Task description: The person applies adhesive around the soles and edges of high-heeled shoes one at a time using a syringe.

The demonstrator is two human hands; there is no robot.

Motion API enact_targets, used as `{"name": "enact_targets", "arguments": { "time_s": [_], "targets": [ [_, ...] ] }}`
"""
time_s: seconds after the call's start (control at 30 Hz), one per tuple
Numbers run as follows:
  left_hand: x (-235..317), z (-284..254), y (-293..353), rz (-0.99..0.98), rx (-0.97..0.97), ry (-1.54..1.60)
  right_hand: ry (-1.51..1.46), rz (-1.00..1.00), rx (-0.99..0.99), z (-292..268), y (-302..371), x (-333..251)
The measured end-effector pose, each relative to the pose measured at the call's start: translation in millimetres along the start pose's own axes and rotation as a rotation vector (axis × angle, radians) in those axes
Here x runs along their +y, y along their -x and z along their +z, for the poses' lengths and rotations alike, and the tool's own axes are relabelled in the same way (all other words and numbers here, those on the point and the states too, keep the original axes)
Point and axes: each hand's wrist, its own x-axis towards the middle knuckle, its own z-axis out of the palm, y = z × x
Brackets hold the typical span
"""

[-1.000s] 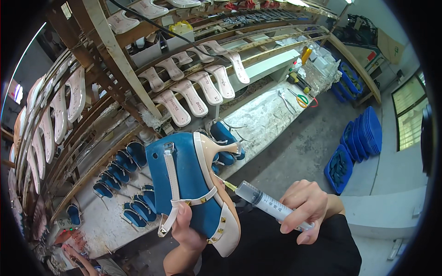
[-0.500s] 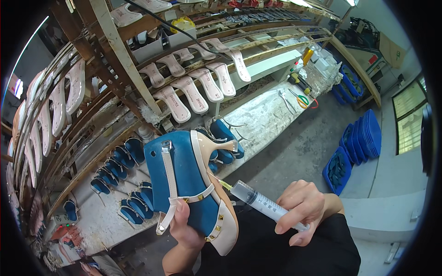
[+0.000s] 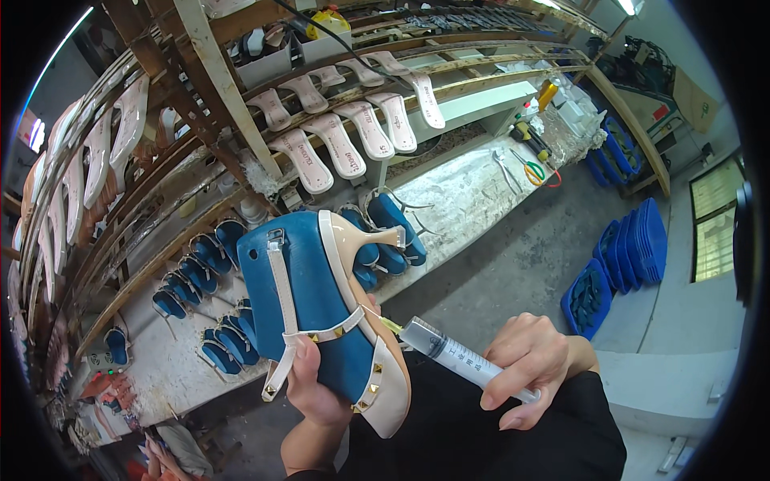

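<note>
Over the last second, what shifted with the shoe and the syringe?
The syringe in the right hand stayed at the shoe's edge; the shoe in the left hand dipped and tilted slightly. Both grips are unchanged, and nothing on the bench moved.

Illumination: bright, even, diffuse; cool cast. Sources: window (image 3: 712, 231) at right edge, strip lamp (image 3: 627, 6) top right, bright glare patch at far left edge. Shadows: soft, short; darker zone under rack shelves (image 3: 241, 120). Mild sheen on blue shoe (image 3: 313, 305) and syringe barrel (image 3: 461, 358). Focus: centre sharp; periphery slightly soft. Distortion: strong fisheye, straight shelf rails bow toward rim. Black circular vignette fills corners. No motion blur visible.
</note>
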Motion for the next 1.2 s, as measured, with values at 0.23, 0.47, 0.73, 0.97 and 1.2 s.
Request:
{"name": "enact_targets", "arguments": {
  "time_s": [0.23,0.47,0.73,0.97,1.2],
  "targets": [
    [-2.2,4.1,5.0,0.007,0.028,0.004,-0.028,0.000,-0.009,-0.6,5.3,0.5],
    [-7.7,4.2,10.2,0.000,0.029,0.059,-0.041,0.008,-0.021,2.4,6.8,1.3],
    [-8.2,0.7,9.7,0.008,0.077,0.135,-0.051,0.007,-0.033,6.3,5.1,5.7],
    [-8.9,-1.5,5.9,0.054,0.075,0.148,-0.066,0.008,-0.026,7.3,4.4,9.7],
    [-4.0,0.3,6.2,0.059,0.090,0.128,-0.089,-0.005,-0.030,6.6,1.4,13.5]
  ]
}}
